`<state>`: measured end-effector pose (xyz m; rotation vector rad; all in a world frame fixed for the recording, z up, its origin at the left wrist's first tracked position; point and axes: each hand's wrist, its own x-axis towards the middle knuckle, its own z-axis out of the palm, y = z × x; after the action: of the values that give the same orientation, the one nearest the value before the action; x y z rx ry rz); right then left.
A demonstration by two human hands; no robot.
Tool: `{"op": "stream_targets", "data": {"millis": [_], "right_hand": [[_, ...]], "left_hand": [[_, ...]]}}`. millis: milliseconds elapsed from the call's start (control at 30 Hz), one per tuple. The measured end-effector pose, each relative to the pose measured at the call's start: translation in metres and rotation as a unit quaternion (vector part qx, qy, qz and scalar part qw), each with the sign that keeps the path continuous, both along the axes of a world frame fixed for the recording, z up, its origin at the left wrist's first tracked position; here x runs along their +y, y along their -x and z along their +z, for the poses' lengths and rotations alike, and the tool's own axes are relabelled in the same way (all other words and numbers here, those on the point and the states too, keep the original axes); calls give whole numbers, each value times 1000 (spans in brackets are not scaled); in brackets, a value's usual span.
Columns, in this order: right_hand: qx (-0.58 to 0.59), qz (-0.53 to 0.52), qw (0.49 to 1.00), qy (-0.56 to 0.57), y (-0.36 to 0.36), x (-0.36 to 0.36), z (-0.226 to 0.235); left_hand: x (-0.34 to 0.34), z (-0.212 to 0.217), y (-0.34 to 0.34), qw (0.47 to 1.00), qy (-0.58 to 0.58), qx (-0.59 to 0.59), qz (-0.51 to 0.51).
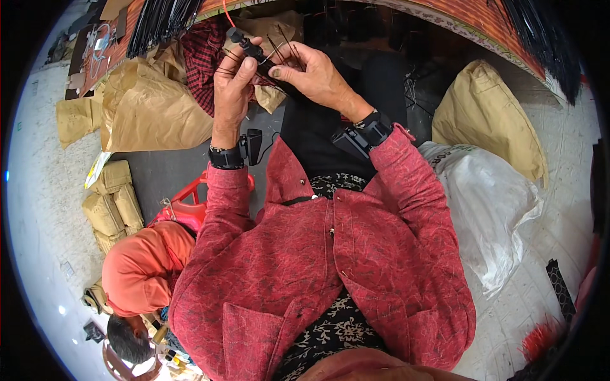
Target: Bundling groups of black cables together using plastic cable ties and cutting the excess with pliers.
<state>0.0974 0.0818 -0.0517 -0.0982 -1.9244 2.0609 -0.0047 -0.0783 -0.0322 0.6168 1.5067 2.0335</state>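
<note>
the left hand (232, 86) has its grip clamped on the black knobbed rod (251, 48), which slants from upper left to lower right. just right of the rod, the right hand (316, 75) pinches thin dark strands (276, 49).

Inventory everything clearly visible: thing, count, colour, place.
Knobbed piece: 1, black, top centre
Strands: several, black, top centre
Cord: 1, red, top
Bundles: 2, black, table edge
Table: 1, orange, top
Cloth: 1, red, upper left
Paper: uncounted, brown, left
Bags: 2, tan and white, right
Packages: several, tan, left
Seat: 1, red, left
Person: 1, orange clothing, left
Jacket: 1, red, centre
Wristbands: 2, black, wrists
Left fingers: top centre
Right fingers: top centre
</note>
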Motion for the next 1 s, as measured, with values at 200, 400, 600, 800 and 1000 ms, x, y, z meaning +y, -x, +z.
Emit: {"op": "stream_targets", "data": {"millis": [200,400,600,800,1000], "right_hand": [[9,-24,1000,-13,-2,-9,-7],[33,-27,993,-111,-6,-7,1],[47,2,999,-23,-6,-9,-6],[5,58,992,111,-6,-11,-16],[-34,90,987,131,-7,-9,-19]], "left_hand": [[0,-2,-5,1000,-10,2,-4],[-3,-3,-3,1000,0,21,-6],[-3,-8,-2,999,-7,34,-22],[-4,-13,-2,998,-36,29,-36],[-9,-17,-1,998,-39,20,-32]]}}
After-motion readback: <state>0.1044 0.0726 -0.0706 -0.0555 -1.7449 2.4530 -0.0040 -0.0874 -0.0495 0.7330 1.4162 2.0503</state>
